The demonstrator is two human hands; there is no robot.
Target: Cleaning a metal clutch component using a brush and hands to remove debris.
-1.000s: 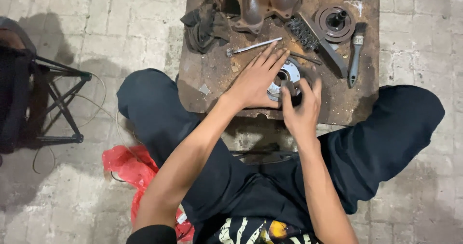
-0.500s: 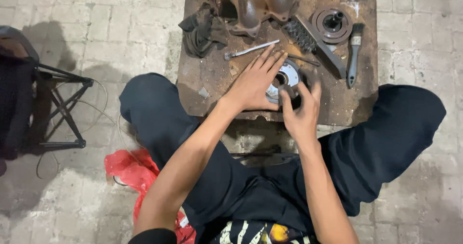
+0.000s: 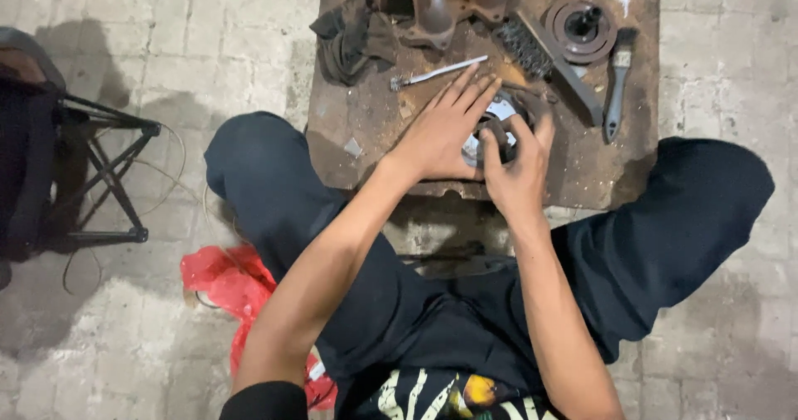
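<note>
A round silver metal part [image 3: 499, 108] with a dark centre lies on a rusty low work board [image 3: 366, 129] between my knees. My left hand [image 3: 445, 129] rests flat on the part's left side, fingers stretched toward the top. My right hand [image 3: 517, 167] grips the part's right and near side, thumb over the dark centre. Most of the part is hidden under both hands.
On the board lie a slim metal tool [image 3: 436, 72], a wire brush [image 3: 540, 58], a paint brush [image 3: 617, 92], a dark round disc part [image 3: 582, 29], a rusty casting [image 3: 449, 0] and a black rag [image 3: 353, 34]. A folding stool [image 3: 91, 171] stands left; red plastic [image 3: 229, 283] lies under my leg.
Both hands stay on the round part. My right thumb and fingers have shifted slightly around it; the view has drifted a little.
</note>
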